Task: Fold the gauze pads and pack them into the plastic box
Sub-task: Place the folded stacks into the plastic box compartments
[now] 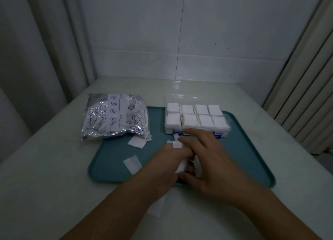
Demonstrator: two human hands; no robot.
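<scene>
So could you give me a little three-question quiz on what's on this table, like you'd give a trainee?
1. True or false: the plastic box stands on the teal tray with its lid open.
2. Multiple choice: the silver printed bag lies A) inside the box, B) to the left of the box, partly over the tray's left edge, C) under the person's arms.
3. Fill in: both the left hand and the right hand are working a white gauze pad above the ____.

Key: 1 true; 2 B; 3 tray. Two loose pads also lie on the tray's left part.
</scene>
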